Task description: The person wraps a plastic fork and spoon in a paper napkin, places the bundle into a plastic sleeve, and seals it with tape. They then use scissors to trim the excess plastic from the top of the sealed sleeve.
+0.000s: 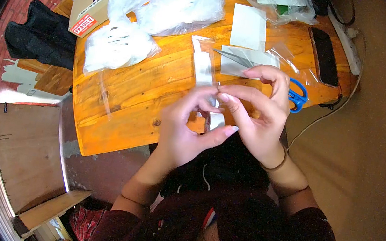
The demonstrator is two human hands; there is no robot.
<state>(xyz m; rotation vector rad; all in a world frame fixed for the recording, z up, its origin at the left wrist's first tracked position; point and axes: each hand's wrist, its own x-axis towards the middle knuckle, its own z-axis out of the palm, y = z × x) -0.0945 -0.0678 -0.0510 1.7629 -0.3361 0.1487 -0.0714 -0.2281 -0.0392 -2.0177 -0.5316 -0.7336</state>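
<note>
Over the front edge of the wooden table (123,131), my left hand (185,124) curls around a small white item (215,121), perhaps a roll, partly covered by the fingers. My right hand (262,110) touches it at the fingertips, thumb and index finger pinched together on something too small to make out. Just beyond the hands lies a clear plastic sleeve with a white strip (203,68). Scissors with blue handles (298,96) lie behind my right hand, their blades over a white card (229,67). Another white card (249,26) lies farther back.
Clear bags of white items (119,47) stand at the back left, near a cardboard box (89,4) and a black cloth (41,32). A dark phone (324,57) and a white power strip (347,43) lie at the right edge, with a cable hanging down.
</note>
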